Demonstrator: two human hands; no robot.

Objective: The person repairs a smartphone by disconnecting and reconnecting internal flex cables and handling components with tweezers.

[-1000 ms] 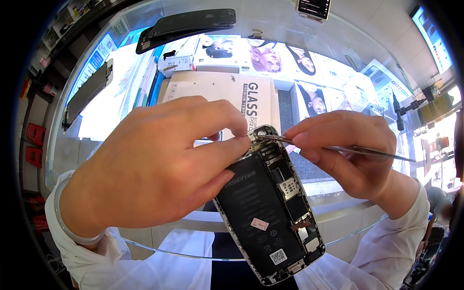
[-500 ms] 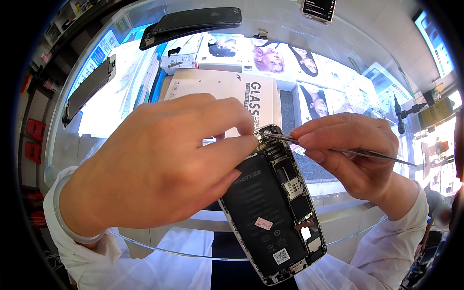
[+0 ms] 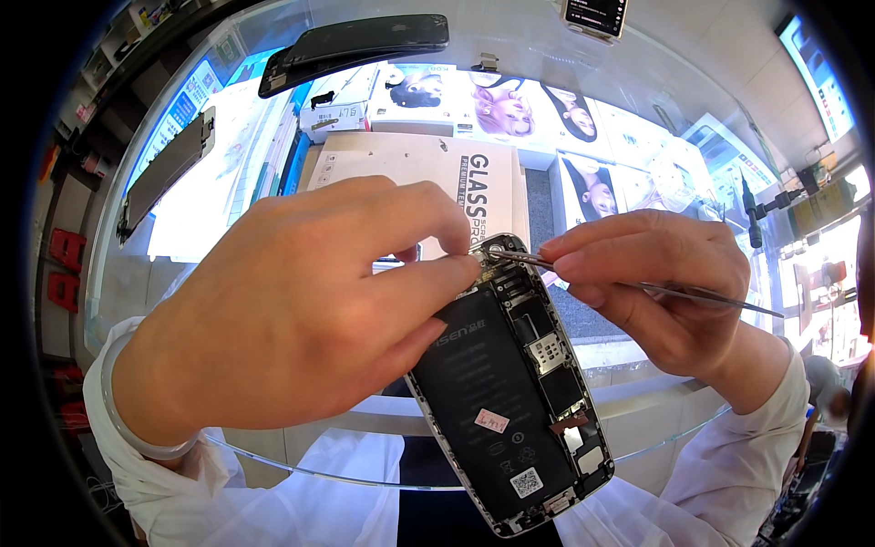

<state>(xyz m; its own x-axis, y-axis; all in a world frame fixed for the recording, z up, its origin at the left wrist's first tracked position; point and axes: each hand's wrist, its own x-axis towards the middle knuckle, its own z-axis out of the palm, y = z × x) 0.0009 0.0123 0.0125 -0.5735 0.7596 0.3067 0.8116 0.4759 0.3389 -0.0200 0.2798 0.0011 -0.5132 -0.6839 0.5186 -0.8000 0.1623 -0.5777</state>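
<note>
An opened phone [image 3: 469, 401] without its screen tilts over the counter's front edge, its black battery [image 3: 474, 365] and circuit board [image 3: 551, 356] bare. My left hand [image 3: 283, 301] has thumb and index finger pinched at the phone's upper left corner; what small part may lie under the fingertips is hidden. Between the thumb and fingers of my right hand [image 3: 665, 283] are metal tweezers [image 3: 702, 296]. Their tips touch the top end of the phone, beside a small round part [image 3: 495, 250] and close to my left fingertips.
Below the glass counter [image 3: 638, 401] lie several boxes with portraits and a white box [image 3: 392, 164]. On top, a phone screen panel [image 3: 169, 178] lies at the left and dark phone panels [image 3: 360, 50] at the far side. Another phone [image 3: 594, 16] stands at the back; small metal parts are scattered about.
Both hands and the phone have shifted very slightly left in the picture, along with the tweezers. The grips look the same, and the tweezer tips stay at the phone's top end.
</note>
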